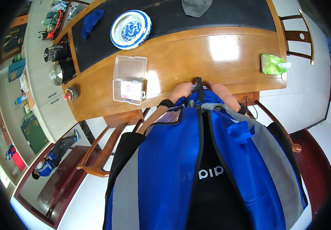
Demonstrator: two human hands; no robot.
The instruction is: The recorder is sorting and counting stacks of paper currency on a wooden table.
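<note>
Both of my hands are at the near edge of the wooden table [181,57], around a blue cloth item [207,96] with an upright black strap [200,91]. My left hand [181,91] closes on its left side, next to a small pale piece whose kind I cannot make out. On the other side my right hand [222,95] is curled against the cloth, fingers partly hidden. The front of my blue and grey jacket covers the item's lower part. Left of my hands lies a clear plastic box [116,91], lid raised, with a pink and white packet [130,90] inside.
Farther back are a blue-and-white porcelain bowl [113,32], a blue cloth [92,23] and a grey cloth [197,7]. A green tissue pack [272,64] sits at the right end, a small colourful jar [71,94] at the left corner. Wooden chairs [110,149] flank me.
</note>
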